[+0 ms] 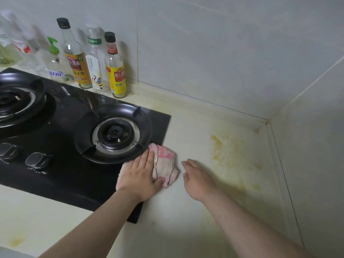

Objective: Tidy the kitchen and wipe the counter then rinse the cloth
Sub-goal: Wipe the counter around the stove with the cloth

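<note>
The cloth [165, 164], pink and crumpled, is lying across the right edge of the black stove [55, 179], partly on the glass top and partly on the pale counter [186, 220]. Its far end is touching the rim of the right burner [115, 133].

We are pressing our left hand [141, 175] flat on the cloth, with the fingers straight and close together, pointing away from us. The thumb is lying across the cloth's near edge. More cloth is showing out from under the wrist side of the palm.

Our right hand [199, 177] is sitting just beside the cloth, apart from it, with the fingers loosely spread and holding nothing. We cannot tell whether it is touching the counter or hovering just above it.

Beyond the right hand, a yellowish stain [223, 151] is spreading over the counter toward the corner where two tiled walls [223, 53] are meeting. Two knobs [37, 161] are sitting at the stove's front. A row of bottles [114, 64] is standing along the wall behind the stove, among them a clear one with a green pump [53, 45].
</note>
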`<action>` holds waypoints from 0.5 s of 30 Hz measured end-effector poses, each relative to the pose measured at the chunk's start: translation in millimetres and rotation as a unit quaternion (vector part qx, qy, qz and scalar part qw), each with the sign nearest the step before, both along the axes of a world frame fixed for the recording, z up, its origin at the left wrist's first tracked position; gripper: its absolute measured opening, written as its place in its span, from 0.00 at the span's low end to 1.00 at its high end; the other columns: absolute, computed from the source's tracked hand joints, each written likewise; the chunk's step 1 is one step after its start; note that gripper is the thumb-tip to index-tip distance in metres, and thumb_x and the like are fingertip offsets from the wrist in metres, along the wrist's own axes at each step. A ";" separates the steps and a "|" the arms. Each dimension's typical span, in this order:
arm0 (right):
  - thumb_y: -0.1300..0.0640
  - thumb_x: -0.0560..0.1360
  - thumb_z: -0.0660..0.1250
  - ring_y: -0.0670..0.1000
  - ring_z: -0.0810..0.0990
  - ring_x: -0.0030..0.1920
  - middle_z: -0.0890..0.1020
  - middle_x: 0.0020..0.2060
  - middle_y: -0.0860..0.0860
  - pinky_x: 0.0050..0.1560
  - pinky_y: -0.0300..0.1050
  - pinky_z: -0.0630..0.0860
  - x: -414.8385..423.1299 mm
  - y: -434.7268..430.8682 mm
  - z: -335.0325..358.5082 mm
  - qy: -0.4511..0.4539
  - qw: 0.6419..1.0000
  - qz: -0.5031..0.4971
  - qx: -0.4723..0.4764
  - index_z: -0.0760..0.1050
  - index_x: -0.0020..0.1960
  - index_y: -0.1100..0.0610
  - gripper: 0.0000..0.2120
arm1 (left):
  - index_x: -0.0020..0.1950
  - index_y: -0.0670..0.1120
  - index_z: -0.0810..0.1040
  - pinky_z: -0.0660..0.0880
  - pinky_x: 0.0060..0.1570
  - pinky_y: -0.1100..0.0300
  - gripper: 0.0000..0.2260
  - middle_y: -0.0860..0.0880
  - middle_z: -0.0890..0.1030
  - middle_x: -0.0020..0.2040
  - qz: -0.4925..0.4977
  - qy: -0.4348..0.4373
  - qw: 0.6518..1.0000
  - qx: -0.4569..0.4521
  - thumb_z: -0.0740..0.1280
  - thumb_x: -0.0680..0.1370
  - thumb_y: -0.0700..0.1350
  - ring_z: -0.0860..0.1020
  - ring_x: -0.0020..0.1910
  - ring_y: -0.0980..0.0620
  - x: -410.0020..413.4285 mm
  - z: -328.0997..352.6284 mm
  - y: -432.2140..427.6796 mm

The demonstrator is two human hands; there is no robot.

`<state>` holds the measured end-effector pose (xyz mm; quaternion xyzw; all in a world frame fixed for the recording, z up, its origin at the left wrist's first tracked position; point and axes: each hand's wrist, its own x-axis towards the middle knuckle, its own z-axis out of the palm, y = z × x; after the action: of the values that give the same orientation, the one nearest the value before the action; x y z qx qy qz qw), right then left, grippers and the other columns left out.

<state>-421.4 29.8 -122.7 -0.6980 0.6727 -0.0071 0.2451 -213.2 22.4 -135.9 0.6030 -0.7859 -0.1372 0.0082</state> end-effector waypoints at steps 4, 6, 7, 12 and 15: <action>0.57 0.84 0.52 0.49 0.56 0.78 0.61 0.78 0.52 0.75 0.38 0.51 -1.8 -0.6 -2.9 -0.005 1.000 -0.002 -0.010 0.60 0.77 0.57 0.22 | 0.80 0.46 0.40 0.42 0.76 0.55 0.39 0.47 0.43 0.81 -0.005 0.034 0.999 -0.004 0.52 0.77 0.65 0.45 0.79 0.50 -8.3 -2.4 -13.0; 0.58 0.84 0.52 0.50 0.57 0.77 0.62 0.77 0.53 0.74 0.37 0.51 -3.6 -1.1 -1.7 -0.018 1.000 -0.005 -0.010 0.61 0.77 0.58 0.22 | 0.80 0.48 0.42 0.43 0.76 0.55 0.39 0.48 0.44 0.81 -0.014 0.047 0.999 -0.003 0.54 0.78 0.64 0.46 0.79 0.51 -7.9 -3.1 -16.4; 0.58 0.84 0.53 0.50 0.58 0.77 0.62 0.77 0.53 0.74 0.36 0.51 -4.6 -1.9 -1.3 -0.026 1.000 -0.006 -0.009 0.62 0.77 0.58 0.22 | 0.81 0.48 0.43 0.44 0.76 0.55 0.38 0.49 0.45 0.81 -0.019 0.052 0.998 -0.003 0.55 0.78 0.63 0.46 0.79 0.51 -6.5 -3.3 -17.5; 0.57 0.84 0.53 0.49 0.60 0.76 0.64 0.76 0.52 0.73 0.35 0.51 -11.0 0.8 -2.7 -0.064 0.998 -0.015 0.000 0.63 0.77 0.57 0.21 | 0.72 0.50 0.72 0.60 0.72 0.54 0.30 0.49 0.71 0.73 -0.124 0.125 0.984 -0.024 0.62 0.70 0.55 0.69 0.73 0.48 6.2 -12.1 -15.4; 0.57 0.84 0.54 0.48 0.64 0.74 0.68 0.74 0.51 0.72 0.35 0.54 -15.2 10.7 -2.1 -0.102 0.993 -0.051 -0.011 0.67 0.75 0.56 0.20 | 0.56 0.50 0.83 0.71 0.65 0.57 0.21 0.55 0.82 0.58 -0.169 0.229 0.959 0.000 0.66 0.63 0.42 0.78 0.60 0.54 13.8 -5.4 -8.1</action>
<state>-436.7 40.4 -124.8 -0.6615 0.6786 -0.0982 0.3036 -199.4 14.3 -141.3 0.4141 -0.8533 -0.2705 0.1648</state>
